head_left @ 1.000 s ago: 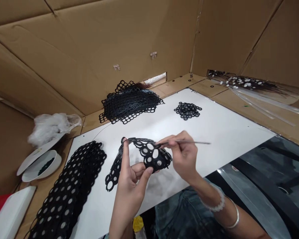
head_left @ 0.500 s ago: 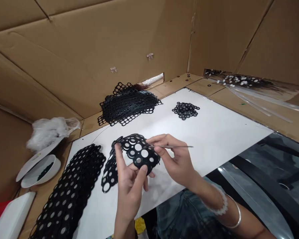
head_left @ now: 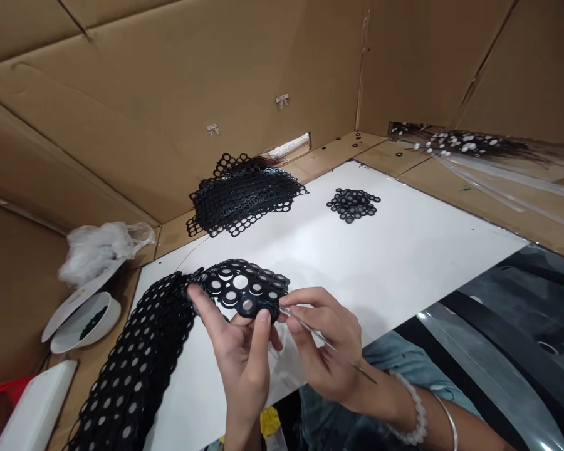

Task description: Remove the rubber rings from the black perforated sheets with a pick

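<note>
My left hand [head_left: 242,351] is closed on the near edge of a mesh of linked black rings [head_left: 247,305], thumb on top and the other fingers partly hidden below. Its index finger stretches left under the mesh's far end, close to a long stack of black ring mesh [head_left: 126,363]. Between thumb and fingertips, my right hand [head_left: 331,341] grips a thin metal needle-like tool [head_left: 326,341]. That tool slants down to the right, and its working tip meets the mesh edge beside my left thumb, where it is hidden.
Another heap of ring mesh [head_left: 244,197] lies at the back of the white board [head_left: 404,250]. Loose black rings [head_left: 352,205] are piled at back right. On the left stand a white bowl [head_left: 87,326] and a plastic bag [head_left: 103,247]. Cardboard walls [head_left: 216,69] enclose the table.
The mesh has tilted and shifted left and slightly up. My right hand has moved down, and the tool has swung from nearly level to slanting, its tip now at the mesh's near edge.
</note>
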Action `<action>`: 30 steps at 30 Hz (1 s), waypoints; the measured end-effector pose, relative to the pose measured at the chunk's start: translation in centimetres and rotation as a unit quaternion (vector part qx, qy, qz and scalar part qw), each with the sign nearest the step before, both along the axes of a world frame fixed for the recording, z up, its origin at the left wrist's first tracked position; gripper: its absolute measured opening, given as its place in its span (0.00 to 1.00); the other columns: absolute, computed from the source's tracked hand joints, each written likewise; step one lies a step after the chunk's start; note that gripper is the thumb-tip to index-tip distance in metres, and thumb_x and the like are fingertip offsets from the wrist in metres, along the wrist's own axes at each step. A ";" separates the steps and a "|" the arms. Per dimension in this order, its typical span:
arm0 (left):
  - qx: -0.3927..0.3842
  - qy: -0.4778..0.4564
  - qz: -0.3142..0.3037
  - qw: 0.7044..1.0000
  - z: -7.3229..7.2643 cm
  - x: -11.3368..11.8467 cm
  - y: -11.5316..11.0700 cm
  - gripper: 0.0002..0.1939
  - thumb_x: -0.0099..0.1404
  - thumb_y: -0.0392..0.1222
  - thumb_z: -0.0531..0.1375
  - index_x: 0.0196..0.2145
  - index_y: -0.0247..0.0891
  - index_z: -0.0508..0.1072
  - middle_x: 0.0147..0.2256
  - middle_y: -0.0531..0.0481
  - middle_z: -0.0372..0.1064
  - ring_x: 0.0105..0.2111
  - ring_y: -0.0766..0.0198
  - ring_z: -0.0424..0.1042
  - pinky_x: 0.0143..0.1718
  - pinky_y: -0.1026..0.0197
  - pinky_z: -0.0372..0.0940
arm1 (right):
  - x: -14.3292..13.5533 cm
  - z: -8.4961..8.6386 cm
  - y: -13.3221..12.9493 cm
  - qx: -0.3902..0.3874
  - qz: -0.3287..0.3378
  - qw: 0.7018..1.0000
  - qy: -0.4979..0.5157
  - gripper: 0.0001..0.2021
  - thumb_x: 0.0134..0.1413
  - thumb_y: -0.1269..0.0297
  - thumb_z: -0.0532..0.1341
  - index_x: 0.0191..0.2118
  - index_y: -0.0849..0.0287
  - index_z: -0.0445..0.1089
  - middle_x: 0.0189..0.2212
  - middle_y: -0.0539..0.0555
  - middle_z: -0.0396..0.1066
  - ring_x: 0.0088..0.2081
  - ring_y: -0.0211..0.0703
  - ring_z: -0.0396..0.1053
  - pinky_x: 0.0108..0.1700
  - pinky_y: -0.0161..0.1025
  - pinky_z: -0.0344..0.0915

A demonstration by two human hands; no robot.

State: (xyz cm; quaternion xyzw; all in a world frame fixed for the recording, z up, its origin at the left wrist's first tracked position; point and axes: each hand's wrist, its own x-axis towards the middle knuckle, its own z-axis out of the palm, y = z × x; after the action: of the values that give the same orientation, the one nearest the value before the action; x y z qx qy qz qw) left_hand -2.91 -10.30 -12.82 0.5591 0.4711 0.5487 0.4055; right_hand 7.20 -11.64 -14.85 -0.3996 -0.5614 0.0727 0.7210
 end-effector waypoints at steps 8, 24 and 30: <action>-0.019 0.014 -0.007 1.000 -0.1 -0.1 0.1 0.53 0.61 0.37 0.62 0.67 0.45 0.25 0.19 0.60 0.68 0.16 0.67 0.65 0.20 0.65 0.65 | 0.1 -0.1 -0.2 -0.026 -0.006 0.999 -0.017 0.06 0.55 0.77 0.56 0.35 0.59 0.66 0.33 0.58 0.72 0.32 0.39 0.73 0.29 0.34 0.72; -0.055 0.108 -0.071 0.990 -0.9 -1.3 0.8 0.48 0.63 0.44 0.61 0.68 0.44 0.31 0.27 0.53 0.72 0.30 0.59 0.74 0.35 0.58 0.70 | 0.7 -1.8 0.4 -0.210 0.074 0.964 0.147 0.07 0.60 0.67 0.54 0.30 0.58 0.65 0.28 0.52 0.69 0.32 0.39 0.71 0.33 0.36 0.70; 0.002 0.078 -0.045 0.996 -1.1 -1.0 -0.5 0.46 0.63 0.39 0.61 0.67 0.48 0.34 0.39 0.48 0.76 0.43 0.56 0.75 0.50 0.49 0.66 | 0.6 -0.7 -0.8 -0.052 -0.023 0.998 -0.015 0.07 0.53 0.78 0.56 0.31 0.59 0.65 0.28 0.54 0.71 0.33 0.42 0.73 0.36 0.39 0.73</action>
State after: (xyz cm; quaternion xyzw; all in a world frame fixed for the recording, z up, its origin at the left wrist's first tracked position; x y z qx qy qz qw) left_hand -3.86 -10.83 -13.97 0.6216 0.4745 0.4860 0.3901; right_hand 7.80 -12.43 -15.50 -0.4506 -0.5585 0.0794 0.6919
